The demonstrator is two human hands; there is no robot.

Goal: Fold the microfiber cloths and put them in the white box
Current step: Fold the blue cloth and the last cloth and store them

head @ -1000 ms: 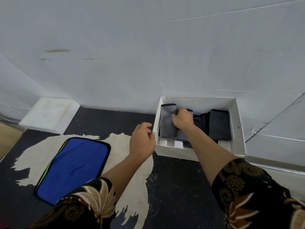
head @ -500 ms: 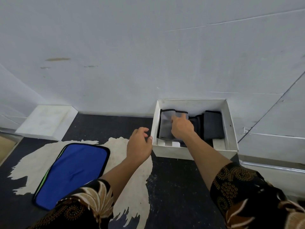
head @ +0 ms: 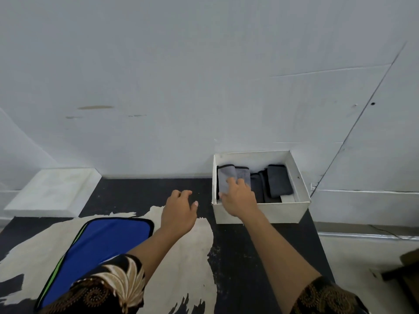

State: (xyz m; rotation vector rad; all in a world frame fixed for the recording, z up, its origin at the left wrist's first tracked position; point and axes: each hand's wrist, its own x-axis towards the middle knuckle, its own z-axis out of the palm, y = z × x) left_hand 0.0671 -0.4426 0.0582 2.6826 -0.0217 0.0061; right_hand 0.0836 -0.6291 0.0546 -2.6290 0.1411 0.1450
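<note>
The right hand (head: pixel 238 198) presses straight fingers onto the light grey cloth (head: pixel 226 177), probably seating it against the white box's (head: pixel 260 214) left wall. The left hand (head: pixel 179 211) hovers relaxed and empty.

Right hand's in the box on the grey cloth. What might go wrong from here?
1. When the right hand lifts off, the light grey cloth may spring unfolded; it sits against the left wall of the white box.
2. The left hand hovers beside the box, not bracing it, so pushing may slide it.
</note>
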